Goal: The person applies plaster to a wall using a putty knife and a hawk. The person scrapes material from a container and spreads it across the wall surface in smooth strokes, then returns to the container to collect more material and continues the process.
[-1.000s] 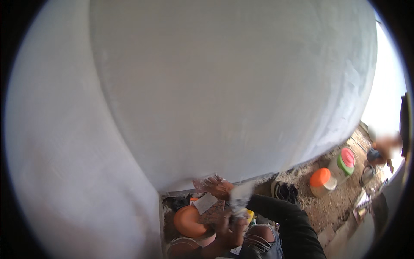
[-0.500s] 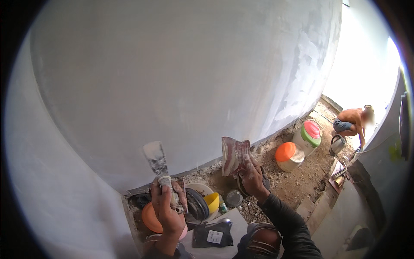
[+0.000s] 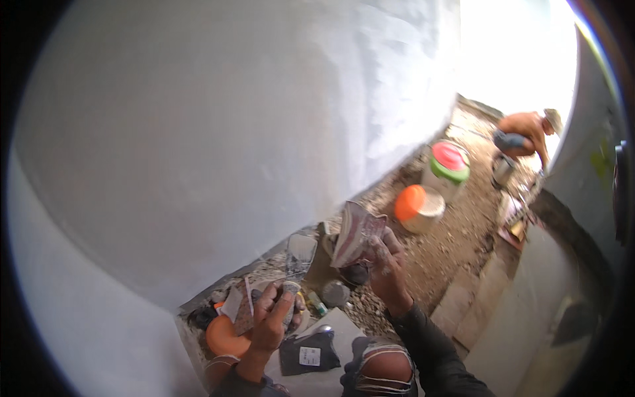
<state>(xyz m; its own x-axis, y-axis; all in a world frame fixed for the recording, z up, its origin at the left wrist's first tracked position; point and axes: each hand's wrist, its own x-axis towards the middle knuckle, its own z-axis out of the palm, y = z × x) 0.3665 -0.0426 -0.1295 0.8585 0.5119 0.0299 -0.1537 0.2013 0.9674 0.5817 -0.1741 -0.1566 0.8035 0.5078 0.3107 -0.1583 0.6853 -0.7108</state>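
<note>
My left hand (image 3: 270, 324) is closed round the pale, dusty handle of a putty knife (image 3: 301, 257), its wide blade pointing up and away from me. To the right, my right hand (image 3: 389, 274) grips a dark-red, bent sheet smeared with white (image 3: 358, 237); its exact kind is unclear. The blade is to the left of the sheet, with a gap between them. Under my left hand, an orange bowl (image 3: 227, 336) is partly covered. A black package with a white label (image 3: 309, 354) lies close by on a pale board.
A plastered wall (image 3: 185, 165) runs along the left and ahead. Two tubs, one orange-topped (image 3: 419, 208) and one red-and-green-topped (image 3: 446, 171), stand on rubble ground. Farther back, a person (image 3: 524, 135) crouches near a metal container (image 3: 503, 171). Planks (image 3: 473, 311) lie at right.
My view has swung to the right. The putty knife has come nearer the dark-red sheet, and its blade now shows over the ground rather than against the wall. Both hands keep their hold.
</note>
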